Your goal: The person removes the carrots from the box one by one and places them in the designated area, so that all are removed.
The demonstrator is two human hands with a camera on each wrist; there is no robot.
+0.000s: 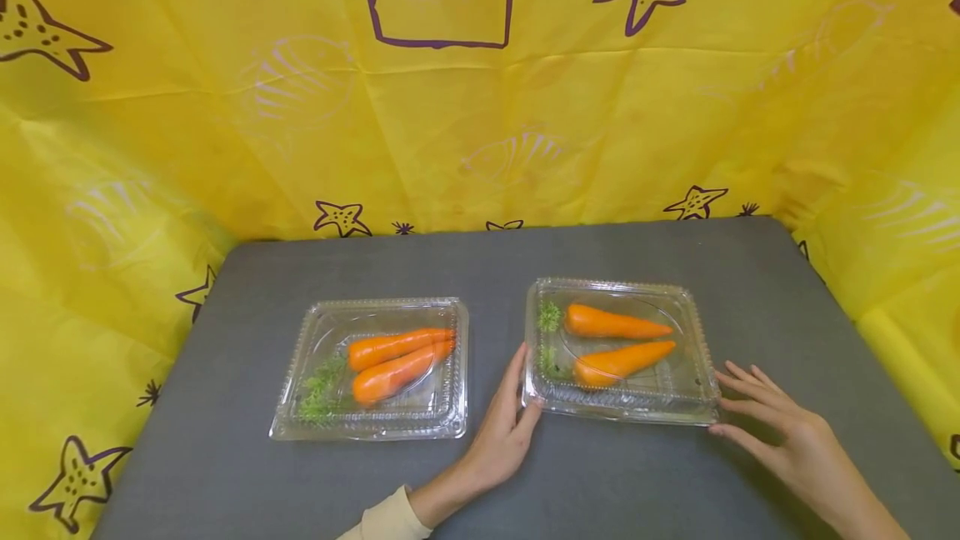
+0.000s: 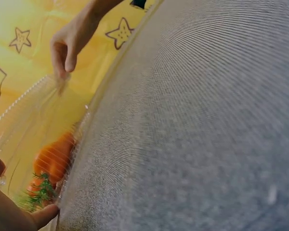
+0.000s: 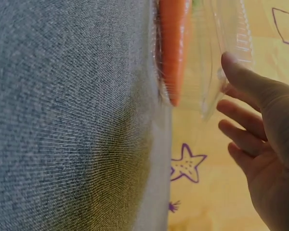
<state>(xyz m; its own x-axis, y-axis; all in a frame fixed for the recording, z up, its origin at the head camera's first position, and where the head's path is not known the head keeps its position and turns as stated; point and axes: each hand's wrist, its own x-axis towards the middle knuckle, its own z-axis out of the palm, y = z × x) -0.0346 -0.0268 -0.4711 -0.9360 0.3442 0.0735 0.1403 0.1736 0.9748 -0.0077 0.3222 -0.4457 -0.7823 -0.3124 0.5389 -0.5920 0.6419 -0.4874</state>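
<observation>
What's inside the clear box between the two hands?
Two carrots, side by side, with greenery near their thick ends. Whatever lies directly under the carrots is covered and can't be seen.

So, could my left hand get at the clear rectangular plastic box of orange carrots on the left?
Probably yes: only bare grey tabletop shows between the left hand and that clear plastic box, though it would likely first have to let go of the other carrot box.
</observation>
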